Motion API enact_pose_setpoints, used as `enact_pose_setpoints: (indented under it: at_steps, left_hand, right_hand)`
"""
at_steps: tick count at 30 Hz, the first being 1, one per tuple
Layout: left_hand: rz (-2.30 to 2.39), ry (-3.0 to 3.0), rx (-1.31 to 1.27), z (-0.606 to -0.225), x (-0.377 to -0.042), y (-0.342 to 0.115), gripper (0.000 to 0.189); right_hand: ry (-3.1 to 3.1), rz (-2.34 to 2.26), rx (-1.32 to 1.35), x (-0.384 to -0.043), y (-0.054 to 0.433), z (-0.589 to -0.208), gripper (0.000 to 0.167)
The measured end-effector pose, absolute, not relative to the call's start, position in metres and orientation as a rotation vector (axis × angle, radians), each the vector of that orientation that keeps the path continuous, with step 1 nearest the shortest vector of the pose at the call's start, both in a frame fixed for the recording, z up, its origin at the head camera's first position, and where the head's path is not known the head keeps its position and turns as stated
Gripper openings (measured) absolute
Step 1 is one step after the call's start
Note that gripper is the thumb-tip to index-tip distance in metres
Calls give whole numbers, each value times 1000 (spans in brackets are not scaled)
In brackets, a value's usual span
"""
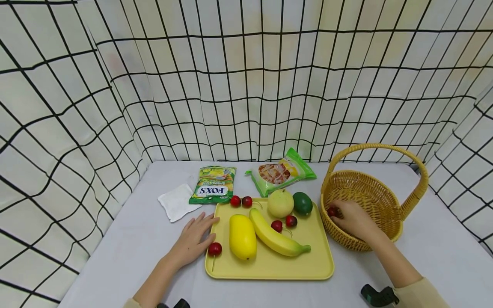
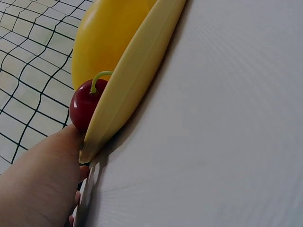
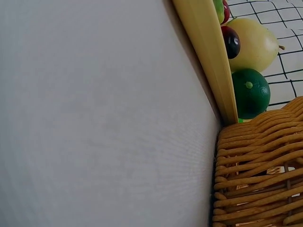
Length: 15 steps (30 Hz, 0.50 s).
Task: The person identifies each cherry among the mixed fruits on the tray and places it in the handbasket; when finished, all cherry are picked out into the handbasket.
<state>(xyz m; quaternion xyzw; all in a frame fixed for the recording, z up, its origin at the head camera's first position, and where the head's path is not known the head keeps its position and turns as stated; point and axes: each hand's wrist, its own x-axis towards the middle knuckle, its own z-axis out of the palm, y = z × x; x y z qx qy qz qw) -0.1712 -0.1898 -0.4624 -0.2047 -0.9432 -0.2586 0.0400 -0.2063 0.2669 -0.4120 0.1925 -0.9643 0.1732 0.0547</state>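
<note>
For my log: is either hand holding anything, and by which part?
The right hand seems to pinch a cherry by its round body; the left hand, holding nothing, touches the tray.

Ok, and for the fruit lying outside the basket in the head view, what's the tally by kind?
Cherries: 5
Banana: 1
Yellow oblong fruit: 1
Pale yellow-green round fruit: 1
Dark green fruit: 1
Total: 9

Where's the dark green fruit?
Head view: dark green fruit sits at the far right corner of the yellow tray, between the pale fruit and basket.
</note>
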Motion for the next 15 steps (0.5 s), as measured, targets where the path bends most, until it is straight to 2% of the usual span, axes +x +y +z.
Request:
enact_pose_setpoints:
  at_steps: [7, 15]
  left_hand:
    - [-793, -2895, -624, -462, -171, -190, 45]
    - [-807, -2889, -627, -462, -171, -190, 45]
  right_hand:
    - [-2915, 527, 630, -206, 266, -414, 18]
    - [-2923, 534, 591, -204, 266, -414, 28]
